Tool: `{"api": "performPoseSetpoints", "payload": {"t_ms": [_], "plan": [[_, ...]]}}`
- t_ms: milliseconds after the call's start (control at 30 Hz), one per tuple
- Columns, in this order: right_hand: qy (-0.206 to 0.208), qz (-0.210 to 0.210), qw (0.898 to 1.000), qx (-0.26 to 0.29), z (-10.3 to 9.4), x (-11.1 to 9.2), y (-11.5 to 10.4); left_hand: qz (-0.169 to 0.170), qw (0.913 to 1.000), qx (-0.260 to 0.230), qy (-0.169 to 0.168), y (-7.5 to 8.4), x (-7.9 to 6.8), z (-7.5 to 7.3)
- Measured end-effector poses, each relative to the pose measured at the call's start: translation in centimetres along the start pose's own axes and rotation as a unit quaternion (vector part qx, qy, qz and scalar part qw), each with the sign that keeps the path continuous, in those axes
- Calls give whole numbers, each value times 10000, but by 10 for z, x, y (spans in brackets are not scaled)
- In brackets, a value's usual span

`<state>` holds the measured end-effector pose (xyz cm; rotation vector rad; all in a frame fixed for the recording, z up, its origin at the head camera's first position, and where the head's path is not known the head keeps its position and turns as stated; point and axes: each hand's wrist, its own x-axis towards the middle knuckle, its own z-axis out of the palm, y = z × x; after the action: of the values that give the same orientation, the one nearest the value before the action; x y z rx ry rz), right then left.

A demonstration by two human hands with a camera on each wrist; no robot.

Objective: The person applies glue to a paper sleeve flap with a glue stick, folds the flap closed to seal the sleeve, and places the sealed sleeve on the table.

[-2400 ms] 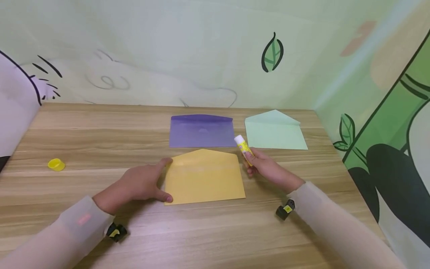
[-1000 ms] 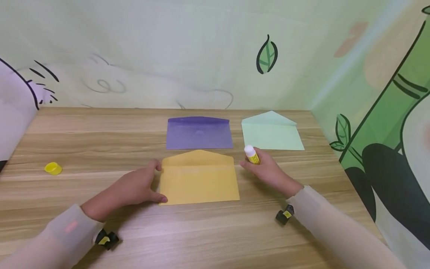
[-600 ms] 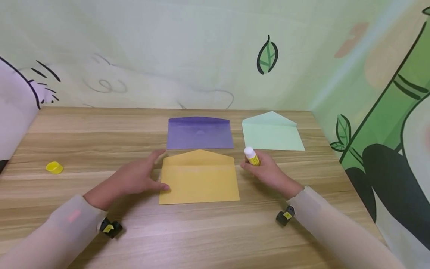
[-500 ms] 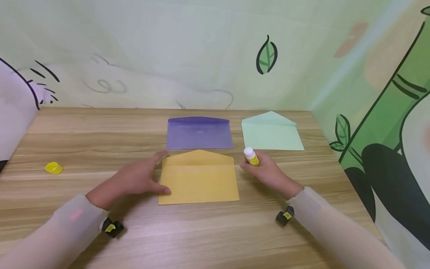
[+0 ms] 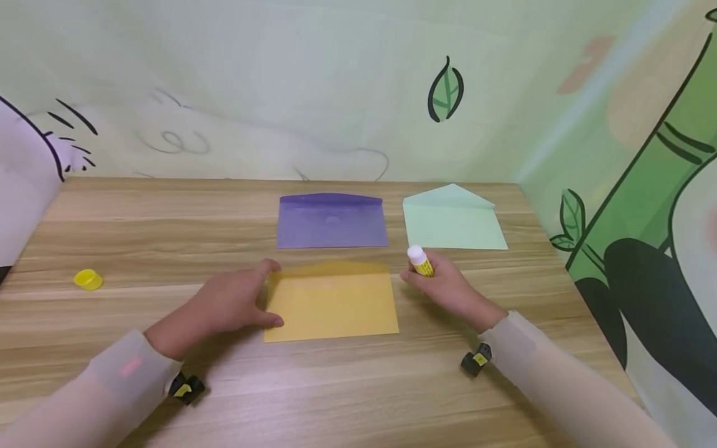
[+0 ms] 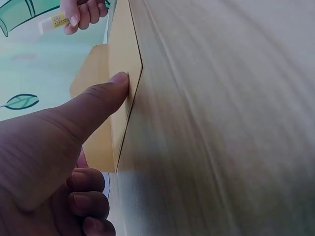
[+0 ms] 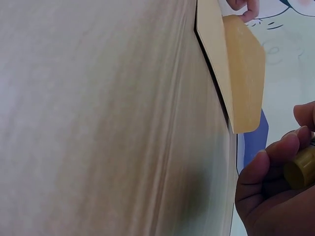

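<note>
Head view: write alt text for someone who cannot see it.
A person's left hand rests its thumb on the left side of a yellow envelope on a wooden table, while the right hand grips a glue stick. A purple envelope and a mint-green envelope lie beyond; a yellow cap sits far left.

The flap (image 7: pixel 246 73) of the yellow envelope (image 5: pixel 333 309), spread flat half a second ago, now tilts upward. The thumb of the left hand (image 5: pixel 232 300) has shifted up from the envelope's near-left corner. The right hand (image 5: pixel 447 287) has drawn the glue stick (image 5: pixel 421 261) back from the purple envelope (image 5: pixel 332 225).
</note>
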<state>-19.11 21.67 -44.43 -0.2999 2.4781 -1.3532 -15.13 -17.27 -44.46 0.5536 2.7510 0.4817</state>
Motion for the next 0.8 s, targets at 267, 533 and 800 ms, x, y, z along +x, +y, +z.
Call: {"api": "performPoseSetpoints", "payload": {"t_ms": [267,533,800], "plan": [[12,-136,9999,36,0,-1,-1,205,9994,257,123,3,-6,2],[66,-159,9998,35,-1,-3,0,459,9947,890,249,7,-11,5],[128,-103,9998,-80,-1,-4,1,654,9893,1073,739,15,-8,8]]}}
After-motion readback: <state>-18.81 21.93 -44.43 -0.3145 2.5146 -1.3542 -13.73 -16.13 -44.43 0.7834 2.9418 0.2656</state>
